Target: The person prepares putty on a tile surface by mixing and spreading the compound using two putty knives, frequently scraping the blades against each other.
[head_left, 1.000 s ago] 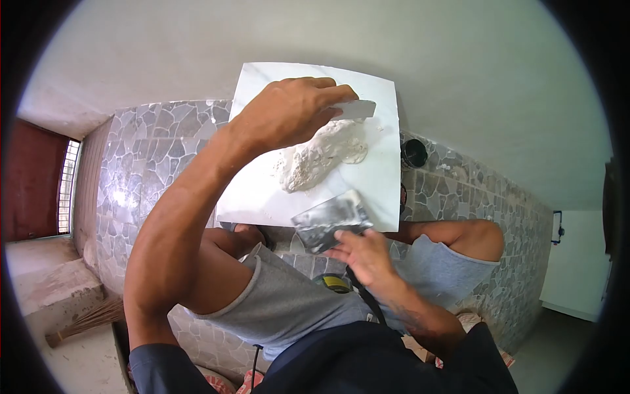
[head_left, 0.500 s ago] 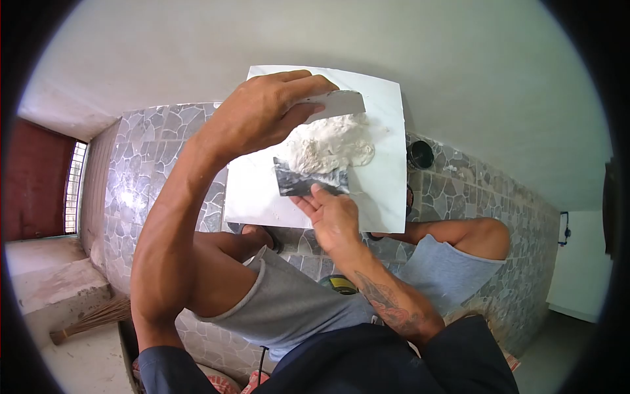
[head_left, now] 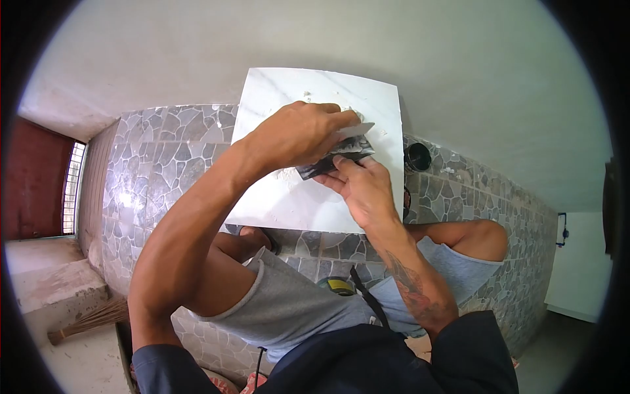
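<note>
My left hand grips a thin grey flat scraper over the middle of the white board. Just below it, my right hand pinches a dark flat scraper between thumb and fingers. The two scrapers are close together, one edge above the other; whether they touch I cannot tell. White pasty residue is smeared on the board beside them, with small crumbs farther up. Hands and scrapers hide most of the white paste.
The board lies in front of my bent legs, near a plain wall. A black bucket stands right of it on the stone-patterned floor. A yellow-and-dark round object rests between my legs. A stick broom lies at lower left.
My left hand has come down and slightly right with its scraper. My right hand has moved right and up, tilting the dark scraper. The big white paste heap no longer shows on the board.
</note>
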